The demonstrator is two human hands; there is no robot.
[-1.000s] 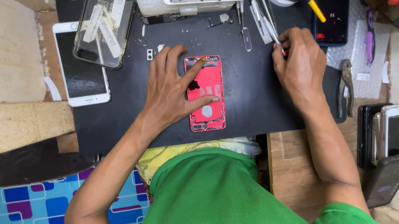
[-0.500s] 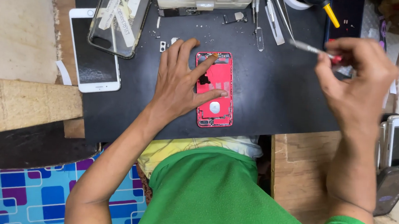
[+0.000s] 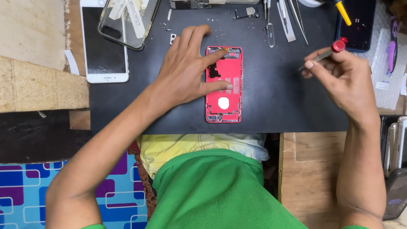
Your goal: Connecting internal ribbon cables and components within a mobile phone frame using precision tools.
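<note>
Since half a second ago, right hand [image 3: 349, 82] sits a little lower and nearer the red phone housing [image 3: 223, 84], with the red-capped screwdriver [image 3: 325, 55] now tilted so its tip points down-left; left hand [image 3: 187, 72] has not shifted.

Left hand: flat, fingers spread, forefinger on the far end of the housing and thumb across its middle, pressing it against the black mat [image 3: 278, 100]. It grasps nothing, only pins. The housing lies open side up, long axis running far to near, in the middle of the worktop.

Right hand: pinching the screwdriver between thumb and fingertips, cap uppermost, raised above the mat, well apart from the housing to its right.

Note to self on method:
- Keep the left hand's pressure steady so the housing does not skate on the mat as the driver lands.
- Bring the tip in upright over the screw head, not at the present slant; a slanted tip likely slips and scars the frame.
- Small loose screws [image 3: 213, 21] lie on the far part of the mat; keep my wrist off them.
- Tweezers [image 3: 294, 14] lie far right of the housing, within reach. White phone [image 3: 103, 39] and clear case [image 3: 130, 10] lie at far left, out of the way.
</note>
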